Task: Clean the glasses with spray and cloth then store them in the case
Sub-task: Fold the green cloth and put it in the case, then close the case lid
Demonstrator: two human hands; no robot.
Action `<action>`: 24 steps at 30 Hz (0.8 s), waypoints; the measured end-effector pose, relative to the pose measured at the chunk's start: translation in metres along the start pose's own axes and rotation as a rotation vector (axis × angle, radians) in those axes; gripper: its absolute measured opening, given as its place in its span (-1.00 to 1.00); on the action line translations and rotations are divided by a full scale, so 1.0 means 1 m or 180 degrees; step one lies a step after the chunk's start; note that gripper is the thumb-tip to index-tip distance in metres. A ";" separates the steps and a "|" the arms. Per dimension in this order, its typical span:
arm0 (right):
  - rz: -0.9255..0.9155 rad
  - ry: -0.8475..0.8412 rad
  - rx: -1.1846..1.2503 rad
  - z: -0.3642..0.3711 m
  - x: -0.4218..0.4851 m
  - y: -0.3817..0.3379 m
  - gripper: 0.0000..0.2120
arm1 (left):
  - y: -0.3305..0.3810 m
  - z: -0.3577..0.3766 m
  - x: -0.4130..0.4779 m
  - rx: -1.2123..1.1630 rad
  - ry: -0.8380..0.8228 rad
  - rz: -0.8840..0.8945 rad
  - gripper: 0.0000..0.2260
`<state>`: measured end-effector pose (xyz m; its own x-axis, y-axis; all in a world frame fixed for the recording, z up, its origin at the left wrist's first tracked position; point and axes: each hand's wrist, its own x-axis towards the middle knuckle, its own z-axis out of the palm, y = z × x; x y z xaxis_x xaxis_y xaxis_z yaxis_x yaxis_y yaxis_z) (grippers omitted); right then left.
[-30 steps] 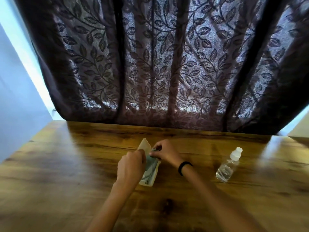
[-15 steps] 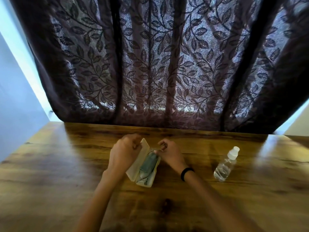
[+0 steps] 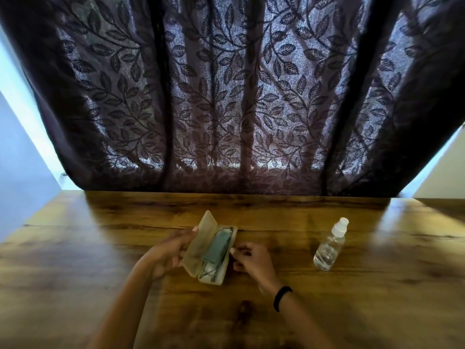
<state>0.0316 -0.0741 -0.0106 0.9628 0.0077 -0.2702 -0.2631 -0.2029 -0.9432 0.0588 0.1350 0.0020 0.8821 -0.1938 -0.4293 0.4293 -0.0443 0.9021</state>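
A pale beige glasses case lies open on the wooden table, its lid standing up on the left. Inside it lie a folded teal cloth and thin-framed glasses partly under the cloth. My left hand is at the outside of the lid, fingers fairly straight, thumb at the lid's edge. My right hand is at the case's right rim with fingers curled; whether it pinches the rim I cannot tell. A clear spray bottle with a white cap stands to the right.
A dark leaf-patterned curtain hangs along the table's far edge. Pale walls show at both sides. A black band sits on my right wrist.
The case lid has swung further open. My left hand moved down along the lid's outside. My right hand came off the far end of the case and back to its right rim.
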 end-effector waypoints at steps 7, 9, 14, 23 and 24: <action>-0.0116 0.0057 0.0073 0.003 -0.006 0.003 -0.77 | 0.000 0.006 0.006 0.0215 0.0112 -0.0013 -0.41; -0.0146 0.0067 -0.0005 0.003 -0.007 0.004 -0.76 | 0.004 0.014 0.005 0.0398 0.0214 0.0054 -0.40; -0.0204 0.0020 -0.0222 0.004 -0.007 0.006 -0.76 | 0.014 0.043 0.008 0.1671 0.0758 0.0137 -0.47; -0.0284 0.0028 -0.0452 0.004 -0.007 0.008 -0.78 | 0.010 0.082 -0.003 0.3409 0.1656 0.0691 -0.42; -0.0290 0.0015 -0.0471 0.004 -0.007 0.008 -0.77 | 0.011 0.084 -0.004 0.3482 0.1709 0.0730 -0.42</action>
<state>0.0226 -0.0720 -0.0172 0.9826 0.0280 -0.1837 -0.1631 -0.3437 -0.9248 0.0435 0.0526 0.0172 0.9939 0.1095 0.0122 0.0949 -0.9068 0.4108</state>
